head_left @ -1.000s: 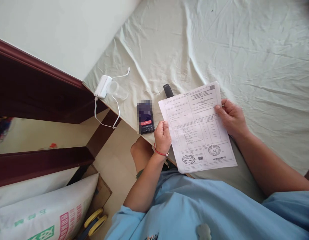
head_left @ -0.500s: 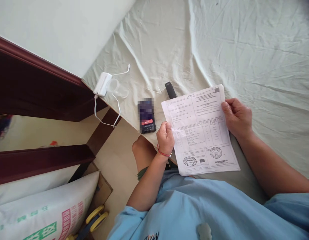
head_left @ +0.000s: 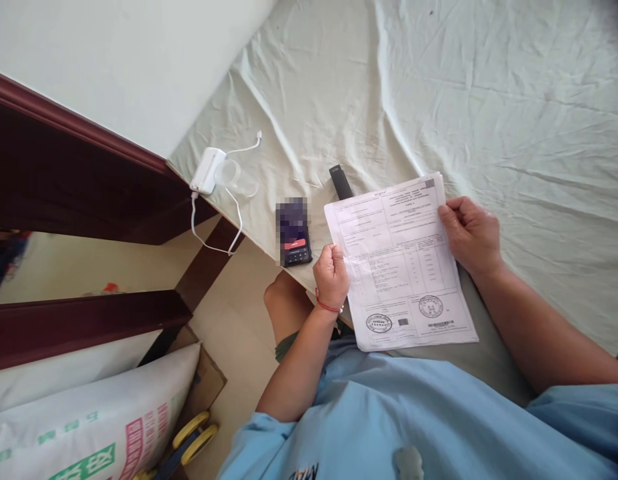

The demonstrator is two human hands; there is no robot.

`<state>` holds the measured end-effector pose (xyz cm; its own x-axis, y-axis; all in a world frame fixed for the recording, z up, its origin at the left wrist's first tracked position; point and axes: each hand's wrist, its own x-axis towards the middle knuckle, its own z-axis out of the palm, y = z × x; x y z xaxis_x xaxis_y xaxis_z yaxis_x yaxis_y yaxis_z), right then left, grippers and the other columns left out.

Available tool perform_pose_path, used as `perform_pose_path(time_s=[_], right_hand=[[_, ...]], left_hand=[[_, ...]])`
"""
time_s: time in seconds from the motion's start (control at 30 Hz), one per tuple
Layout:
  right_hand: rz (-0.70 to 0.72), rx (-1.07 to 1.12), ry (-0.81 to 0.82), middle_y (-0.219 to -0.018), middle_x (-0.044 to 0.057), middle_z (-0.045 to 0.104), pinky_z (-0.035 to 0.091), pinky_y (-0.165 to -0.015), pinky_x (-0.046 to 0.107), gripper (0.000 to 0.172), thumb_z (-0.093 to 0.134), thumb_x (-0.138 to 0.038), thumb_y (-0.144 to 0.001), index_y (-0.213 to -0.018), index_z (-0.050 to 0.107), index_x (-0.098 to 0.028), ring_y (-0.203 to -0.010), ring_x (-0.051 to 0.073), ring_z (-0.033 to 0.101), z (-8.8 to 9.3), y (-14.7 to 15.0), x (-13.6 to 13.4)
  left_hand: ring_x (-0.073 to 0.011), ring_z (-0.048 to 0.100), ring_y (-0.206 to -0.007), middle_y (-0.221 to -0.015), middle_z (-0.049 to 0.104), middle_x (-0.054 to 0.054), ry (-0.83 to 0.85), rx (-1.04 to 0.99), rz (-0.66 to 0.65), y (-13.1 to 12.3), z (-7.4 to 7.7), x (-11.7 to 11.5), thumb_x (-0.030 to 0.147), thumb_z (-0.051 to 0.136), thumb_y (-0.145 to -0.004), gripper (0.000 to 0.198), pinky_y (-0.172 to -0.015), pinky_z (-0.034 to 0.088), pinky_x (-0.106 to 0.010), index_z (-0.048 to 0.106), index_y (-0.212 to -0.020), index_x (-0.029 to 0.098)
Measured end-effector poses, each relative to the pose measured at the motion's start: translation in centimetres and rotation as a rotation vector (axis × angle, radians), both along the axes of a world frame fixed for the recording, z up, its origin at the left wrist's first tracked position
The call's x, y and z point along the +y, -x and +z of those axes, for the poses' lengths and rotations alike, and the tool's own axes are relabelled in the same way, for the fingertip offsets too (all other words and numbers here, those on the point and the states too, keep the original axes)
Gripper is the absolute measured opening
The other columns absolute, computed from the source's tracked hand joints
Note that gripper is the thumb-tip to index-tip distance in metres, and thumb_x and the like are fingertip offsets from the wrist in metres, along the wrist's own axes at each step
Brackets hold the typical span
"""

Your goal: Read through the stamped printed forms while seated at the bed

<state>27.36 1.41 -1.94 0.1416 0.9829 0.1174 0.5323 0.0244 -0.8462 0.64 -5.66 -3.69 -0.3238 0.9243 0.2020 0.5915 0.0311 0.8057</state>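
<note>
A small stack of printed papers (head_left: 396,267) tilts in front of me; its top sheet carries tables, two round stamps and a square code. My left hand (head_left: 332,277), with a red string bracelet at the wrist, is closed on the left edge. On the opposite edge, near the upper corner, my right hand (head_left: 471,233) pinches the papers between thumb and curled fingers. Partly hidden behind the papers' top edge lies a black oblong object (head_left: 341,182). A black phone (head_left: 295,243) with a lit, partly blurred screen rests left of my left hand.
Wrinkled pale green cloth (head_left: 329,80) covers the surface. Near its left edge are a white charger-like block (head_left: 209,170) with cables and a clear round plastic piece (head_left: 233,175). Below left stand dark red wooden boards (head_left: 89,323), a printed white sack (head_left: 103,413) and a yellow-rimmed wheeled item (head_left: 196,440).
My right hand and the papers' right side have shifted slightly left. My left hand keeps its grip in nearly the same place.
</note>
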Motion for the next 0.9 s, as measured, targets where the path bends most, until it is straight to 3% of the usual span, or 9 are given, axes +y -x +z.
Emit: perform_pose_path(time_s=[0.33, 0.9], right_hand=[[-0.015, 0.039, -0.020, -0.066, -0.001, 0.060, 0.043, -0.061, 0.034, 0.023, 0.066, -0.046, -0.098, -0.089, 0.068, -0.025, -0.060, 0.017, 0.052, -0.44, -0.14, 0.00], [-0.013, 0.001, 0.009, -0.063, -0.002, 0.058, 0.043, -0.061, 0.034, 0.019, 0.065, -0.041, -0.097, -0.086, 0.066, -0.026, -0.058, 0.017, 0.050, -0.05, -0.13, 0.05]], left_hand=[[-0.0140, 0.044, -0.060, -0.063, 0.049, 0.001, 0.010, -0.007, 0.010, -0.02, 0.04, -0.10, 0.064, 0.040, -0.107, 0.051, -0.061, 0.034, -0.029, 0.049, -0.077, 0.023], [-0.0134, 0.044, -0.060, -0.063, 0.049, 0.002, 0.006, -0.012, -0.001, -0.04, 0.26, -0.17, 0.066, 0.040, -0.107, 0.054, -0.061, 0.035, -0.028, 0.049, -0.076, 0.023]])
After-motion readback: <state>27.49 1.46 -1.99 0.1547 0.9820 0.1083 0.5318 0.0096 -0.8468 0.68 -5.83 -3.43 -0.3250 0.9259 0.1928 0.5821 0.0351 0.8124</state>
